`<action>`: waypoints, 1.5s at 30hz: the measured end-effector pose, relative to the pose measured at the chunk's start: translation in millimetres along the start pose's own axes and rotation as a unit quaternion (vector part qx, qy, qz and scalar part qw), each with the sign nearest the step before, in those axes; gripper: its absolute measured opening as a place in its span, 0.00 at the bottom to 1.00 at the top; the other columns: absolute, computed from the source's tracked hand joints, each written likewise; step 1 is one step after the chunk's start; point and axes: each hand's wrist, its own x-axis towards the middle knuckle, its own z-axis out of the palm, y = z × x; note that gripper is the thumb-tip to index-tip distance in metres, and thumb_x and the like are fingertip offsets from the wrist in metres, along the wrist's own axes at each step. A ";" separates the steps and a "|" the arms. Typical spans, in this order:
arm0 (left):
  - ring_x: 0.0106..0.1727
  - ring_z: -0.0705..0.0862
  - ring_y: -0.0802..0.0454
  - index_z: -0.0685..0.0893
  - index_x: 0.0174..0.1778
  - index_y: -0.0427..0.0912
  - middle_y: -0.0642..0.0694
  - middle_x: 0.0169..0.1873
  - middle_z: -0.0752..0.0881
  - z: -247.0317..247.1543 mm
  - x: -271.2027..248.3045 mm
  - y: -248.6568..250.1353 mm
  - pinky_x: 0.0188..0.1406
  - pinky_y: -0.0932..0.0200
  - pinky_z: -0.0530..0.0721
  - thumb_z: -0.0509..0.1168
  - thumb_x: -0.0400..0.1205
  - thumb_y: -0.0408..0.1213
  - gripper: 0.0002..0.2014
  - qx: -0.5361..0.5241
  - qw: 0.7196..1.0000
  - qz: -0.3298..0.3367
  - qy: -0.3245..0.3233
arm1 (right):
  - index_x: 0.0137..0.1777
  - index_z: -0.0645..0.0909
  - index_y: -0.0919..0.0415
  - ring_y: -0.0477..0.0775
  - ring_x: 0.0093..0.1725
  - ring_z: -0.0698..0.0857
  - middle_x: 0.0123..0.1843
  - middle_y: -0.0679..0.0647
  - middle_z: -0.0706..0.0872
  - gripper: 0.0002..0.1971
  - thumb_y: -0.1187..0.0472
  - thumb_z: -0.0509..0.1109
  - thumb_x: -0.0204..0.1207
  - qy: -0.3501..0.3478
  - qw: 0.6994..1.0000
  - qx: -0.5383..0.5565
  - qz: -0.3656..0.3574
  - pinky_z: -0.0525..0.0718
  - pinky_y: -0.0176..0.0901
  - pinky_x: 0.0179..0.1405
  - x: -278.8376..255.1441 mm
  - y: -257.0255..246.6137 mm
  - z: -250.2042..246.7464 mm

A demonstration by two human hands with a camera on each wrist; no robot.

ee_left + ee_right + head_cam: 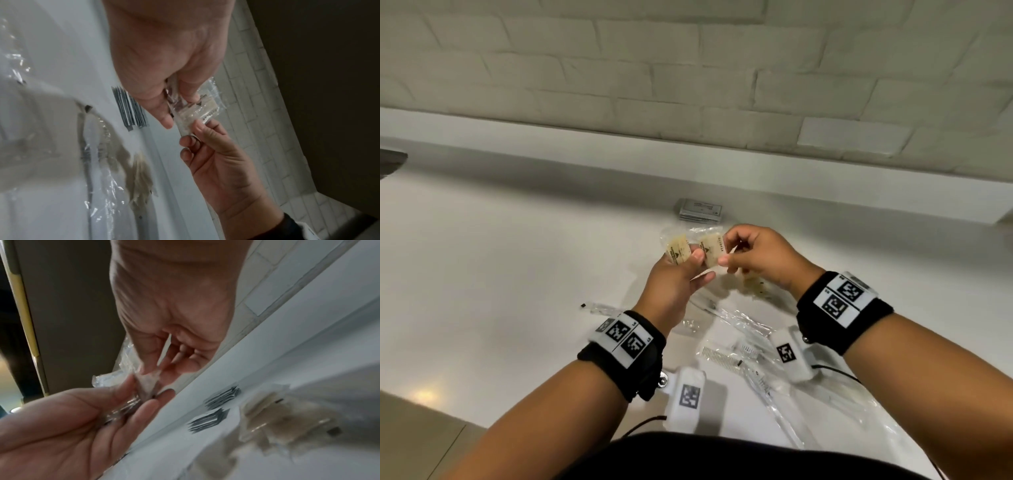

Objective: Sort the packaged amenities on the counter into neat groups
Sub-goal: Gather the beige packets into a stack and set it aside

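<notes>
Both hands are raised above the white counter (pixel 517 260). My left hand (pixel 697 265) grips a small beige packet (pixel 677 253) in clear wrap between thumb and fingers. My right hand (pixel 726 251) pinches a second beige packet (pixel 711 251) right beside the first, and the two packets touch. The left wrist view has the wrapped packets (pixel 200 108) under my left fingers (pixel 164 116), with the right thumb (pixel 202 129) on their lower edge. In the right wrist view my right fingertips (pixel 152 368) pinch the clear wrap (pixel 147 382) over my left palm.
A stack of grey sachets (pixel 700 210) lies just beyond the hands. More beige packets (pixel 751 286) sit on the counter below my right hand. Clear-wrapped items, including a comb (pixel 722 356), are scattered near the front edge. A tiled wall (pixel 688 75) backs the counter.
</notes>
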 end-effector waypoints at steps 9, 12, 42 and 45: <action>0.33 0.89 0.52 0.80 0.61 0.39 0.42 0.39 0.87 6.6 -10.4 16.0 0.36 0.62 0.89 0.65 0.79 0.20 0.16 0.000 0.999 -0.035 -0.021 | 0.42 0.88 0.53 0.46 0.45 0.83 0.49 0.44 0.81 0.16 0.76 0.68 0.75 0.126 0.981 -0.071 -0.133 0.80 0.29 0.46 -10.3 -5.6 -4.2; 0.38 0.89 0.49 0.80 0.64 0.37 0.41 0.42 0.88 7.7 -13.3 15.4 0.39 0.60 0.90 0.66 0.78 0.20 0.18 0.036 0.999 -0.007 -0.016 | 0.49 0.84 0.48 0.47 0.34 0.84 0.43 0.47 0.84 0.09 0.65 0.70 0.78 0.123 0.991 -0.005 -0.047 0.77 0.30 0.30 -9.3 -17.8 -6.8; 0.37 0.86 0.54 0.78 0.51 0.45 0.48 0.41 0.85 -1.6 -19.6 6.9 0.29 0.63 0.81 0.67 0.82 0.33 0.05 0.116 0.990 -0.075 0.011 | 0.38 0.80 0.57 0.45 0.26 0.77 0.28 0.50 0.79 0.08 0.63 0.68 0.80 -0.058 0.983 -0.167 0.056 0.73 0.27 0.23 5.2 -16.8 -26.2; 0.36 0.84 0.54 0.81 0.47 0.44 0.49 0.37 0.85 4.5 -15.9 4.0 0.30 0.64 0.81 0.68 0.81 0.32 0.04 0.138 0.989 -0.058 -0.018 | 0.38 0.82 0.57 0.45 0.26 0.76 0.28 0.47 0.80 0.07 0.61 0.72 0.78 -0.064 0.985 -0.158 0.025 0.77 0.34 0.30 9.4 -22.7 -13.0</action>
